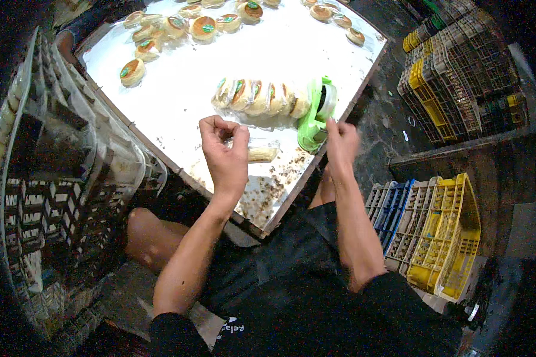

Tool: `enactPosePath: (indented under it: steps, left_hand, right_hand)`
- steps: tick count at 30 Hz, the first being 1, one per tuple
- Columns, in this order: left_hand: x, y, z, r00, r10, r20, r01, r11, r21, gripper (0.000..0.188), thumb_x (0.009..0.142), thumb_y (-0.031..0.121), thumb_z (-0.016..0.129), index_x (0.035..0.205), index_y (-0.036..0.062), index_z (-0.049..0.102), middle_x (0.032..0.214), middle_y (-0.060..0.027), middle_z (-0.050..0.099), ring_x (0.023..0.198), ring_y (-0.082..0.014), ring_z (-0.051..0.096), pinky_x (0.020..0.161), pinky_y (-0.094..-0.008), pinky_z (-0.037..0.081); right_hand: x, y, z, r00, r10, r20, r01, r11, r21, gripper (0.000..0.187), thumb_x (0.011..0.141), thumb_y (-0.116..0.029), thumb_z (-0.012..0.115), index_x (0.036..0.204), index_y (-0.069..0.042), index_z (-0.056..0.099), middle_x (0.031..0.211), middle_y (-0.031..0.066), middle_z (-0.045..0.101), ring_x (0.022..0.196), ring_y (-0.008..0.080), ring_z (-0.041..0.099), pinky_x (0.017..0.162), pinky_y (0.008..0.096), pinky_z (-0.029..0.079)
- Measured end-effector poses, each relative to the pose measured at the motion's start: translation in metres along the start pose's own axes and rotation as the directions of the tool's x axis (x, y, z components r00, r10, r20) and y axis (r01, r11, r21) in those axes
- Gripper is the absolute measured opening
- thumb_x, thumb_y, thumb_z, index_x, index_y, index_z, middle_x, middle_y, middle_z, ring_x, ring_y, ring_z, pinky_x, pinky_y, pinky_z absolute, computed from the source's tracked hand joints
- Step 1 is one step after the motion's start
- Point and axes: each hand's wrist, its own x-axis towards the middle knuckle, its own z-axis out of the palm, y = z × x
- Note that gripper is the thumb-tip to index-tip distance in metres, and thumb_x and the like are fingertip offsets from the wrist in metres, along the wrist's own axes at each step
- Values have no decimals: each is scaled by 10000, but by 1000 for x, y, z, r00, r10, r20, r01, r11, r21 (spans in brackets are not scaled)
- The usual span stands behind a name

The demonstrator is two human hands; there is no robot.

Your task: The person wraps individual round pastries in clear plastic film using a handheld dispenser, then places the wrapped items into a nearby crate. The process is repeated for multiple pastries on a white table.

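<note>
My left hand (225,156) is over the near part of the white table (315,53), thumb and fingers curled together in a pinch. Beside it lies a flat bun in clear plastic (263,154), partly covered by the hand. What the pinch holds, if anything, does not show. My right hand (343,146), slightly blurred, has its fingers closed next to a green tape dispenser (311,130) at the table's right edge; anything between those fingers is too small to make out. Left of the dispenser, several wrapped buns (256,98) with browned tops and green labels stand on edge in a row.
More wrapped round buns (204,28) are scattered along the table's far side. Dark crumbs (268,190) dot its near corner. Tall crates (60,196) stand close on the left. Stacked crates (452,83) rise at far right, with yellow crates (440,238) at lower right.
</note>
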Motion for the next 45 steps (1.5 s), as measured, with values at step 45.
enactPosePath:
  steps: [45]
  left_hand:
    - [149,37,-23,980,-182,80,167,972,167,626,880,245,686,1295,-117,388,1232,-269,523,1152,-286,516,1008,-377,396]
  right_hand:
    - [201,-249,320,716,-643,274,696,626,-351,504,817,-355,688,1177,-30,548,1145,202,600,1102,366,548,923,463,429]
